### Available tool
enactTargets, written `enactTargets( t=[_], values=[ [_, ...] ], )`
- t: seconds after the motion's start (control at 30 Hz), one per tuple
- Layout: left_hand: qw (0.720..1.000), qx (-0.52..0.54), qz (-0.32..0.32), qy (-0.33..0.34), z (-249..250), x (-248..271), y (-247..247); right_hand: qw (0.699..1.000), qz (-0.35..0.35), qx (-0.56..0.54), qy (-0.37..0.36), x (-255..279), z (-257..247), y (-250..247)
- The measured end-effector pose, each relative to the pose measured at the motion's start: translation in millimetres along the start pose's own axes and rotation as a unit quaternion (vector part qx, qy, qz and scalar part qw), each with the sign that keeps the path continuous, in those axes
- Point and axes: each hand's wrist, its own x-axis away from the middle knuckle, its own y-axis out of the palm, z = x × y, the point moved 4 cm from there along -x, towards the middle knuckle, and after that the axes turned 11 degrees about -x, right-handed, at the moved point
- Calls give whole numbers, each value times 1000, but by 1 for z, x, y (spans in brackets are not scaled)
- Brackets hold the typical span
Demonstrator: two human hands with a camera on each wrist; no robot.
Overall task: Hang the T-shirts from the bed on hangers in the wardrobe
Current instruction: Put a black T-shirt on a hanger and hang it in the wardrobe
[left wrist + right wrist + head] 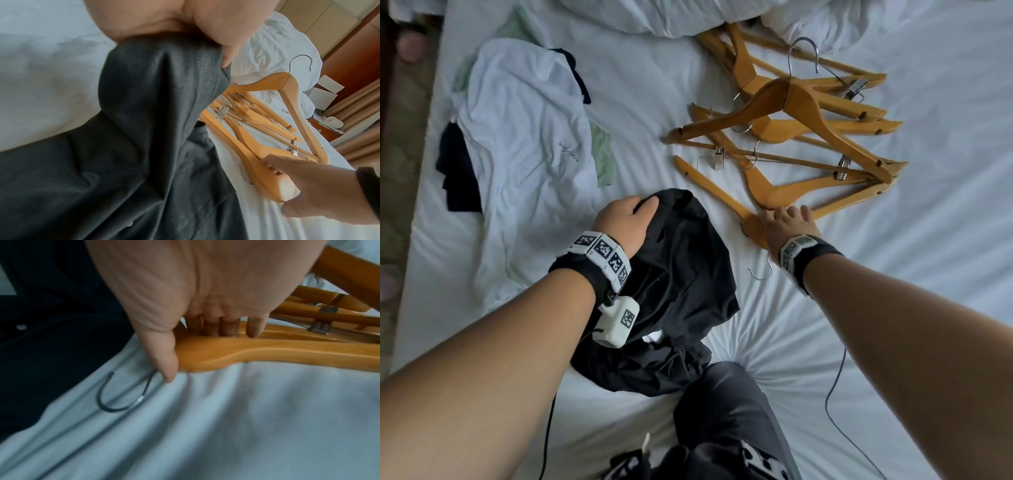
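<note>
Gripping the black shirt bunched on the bed, the left hand sits just left of the near hanger, whose neck the right hand clasps, arms running away over the sheet.

White T-shirt with small dark script print, too fine to read, no other legible text

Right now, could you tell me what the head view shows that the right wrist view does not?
Only the head view shows the white T-shirt and the left hand gripping the black T-shirt. Only the right wrist view shows the right hand's fingers curled over the hanger. Both show the right hand, that hanger's hook and the sheet.
</note>
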Motion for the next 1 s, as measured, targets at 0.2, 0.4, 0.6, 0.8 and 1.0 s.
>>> enactTargets(
  t=[0.2,0.4,0.6,0.8,1.0],
  values=[
    [999,-42,4,24,2,4,-31,997,-14,-75,-30,16,3,-34],
    [995,-63,22,79,10,24,-92,925,44,-374,-38,49,6,-124],
    [988,-44,43,138,7,77,-158,772,200,-604,-5,125,-3,-206],
    [974,-25,96,201,10,126,-226,670,362,-648,-2,221,-6,-283],
    [970,-26,110,215,10,143,-232,610,385,-692,38,245,0,-261]
  ],
)
